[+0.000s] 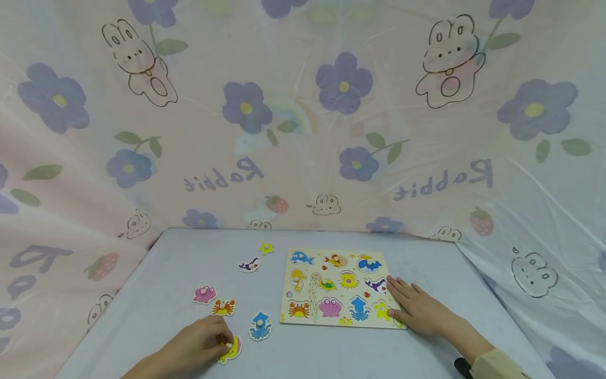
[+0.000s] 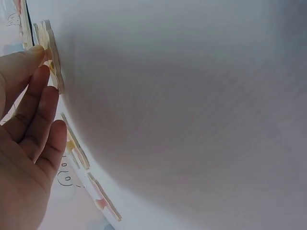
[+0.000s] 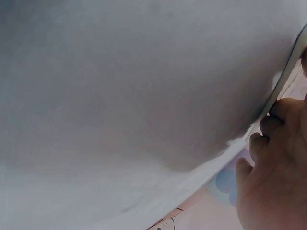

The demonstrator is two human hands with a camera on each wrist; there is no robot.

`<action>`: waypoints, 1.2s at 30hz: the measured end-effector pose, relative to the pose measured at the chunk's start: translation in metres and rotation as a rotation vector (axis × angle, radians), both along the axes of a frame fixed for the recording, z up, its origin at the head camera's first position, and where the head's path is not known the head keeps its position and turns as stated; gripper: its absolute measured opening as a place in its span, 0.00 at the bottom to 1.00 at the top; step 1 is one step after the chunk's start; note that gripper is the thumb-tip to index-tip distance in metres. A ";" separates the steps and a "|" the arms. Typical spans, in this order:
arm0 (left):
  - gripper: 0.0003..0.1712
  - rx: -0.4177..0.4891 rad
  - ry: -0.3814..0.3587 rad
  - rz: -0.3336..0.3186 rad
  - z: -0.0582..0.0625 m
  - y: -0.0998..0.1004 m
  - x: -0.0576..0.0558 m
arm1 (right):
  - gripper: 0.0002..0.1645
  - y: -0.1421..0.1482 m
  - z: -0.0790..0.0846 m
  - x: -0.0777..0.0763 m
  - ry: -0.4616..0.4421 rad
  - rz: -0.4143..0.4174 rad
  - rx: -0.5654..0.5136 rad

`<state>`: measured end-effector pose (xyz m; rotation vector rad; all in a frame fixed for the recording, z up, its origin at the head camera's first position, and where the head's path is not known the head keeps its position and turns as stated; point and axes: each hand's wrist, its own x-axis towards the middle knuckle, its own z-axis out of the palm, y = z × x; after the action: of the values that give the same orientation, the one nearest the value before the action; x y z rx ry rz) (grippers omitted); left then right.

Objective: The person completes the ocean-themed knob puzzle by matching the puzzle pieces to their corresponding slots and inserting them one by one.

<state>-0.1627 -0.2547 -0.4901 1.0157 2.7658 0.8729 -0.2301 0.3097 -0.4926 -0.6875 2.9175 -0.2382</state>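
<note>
My left hand (image 1: 201, 342) pinches the knob of a yellow octopus puzzle piece (image 1: 235, 349) at the table's front left. The left wrist view shows thumb and index finger on the wooden piece (image 2: 53, 72), which is seen nearly edge-on. My right hand (image 1: 421, 310) rests flat on the right edge of the sea-animal puzzle board (image 1: 343, 325), fingers extended. Near the left hand lie a crab piece (image 1: 223, 307), a pink shell piece (image 1: 204, 295) and a blue squid piece (image 1: 260, 327). Farther back are an orca piece (image 1: 249, 265) and a yellow starfish piece (image 1: 266, 248).
Knobbed pieces sit in the board's upper part, among them a blue whale (image 1: 301, 257) and a seahorse (image 1: 298, 280). A white cloth (image 1: 322, 352) covers the table. Behind and beside it hangs a rabbit-and-flower curtain (image 1: 303, 147). A dark object (image 1: 462, 367) shows at the right wrist.
</note>
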 end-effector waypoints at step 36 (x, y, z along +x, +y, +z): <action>0.06 0.040 0.209 0.064 0.027 0.089 -0.064 | 0.52 -0.001 -0.001 -0.001 -0.026 -0.025 0.004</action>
<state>-0.2265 -0.1661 -0.4636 1.0891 2.9791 0.8814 -0.2309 0.3087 -0.4941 -0.6433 2.9022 -0.2425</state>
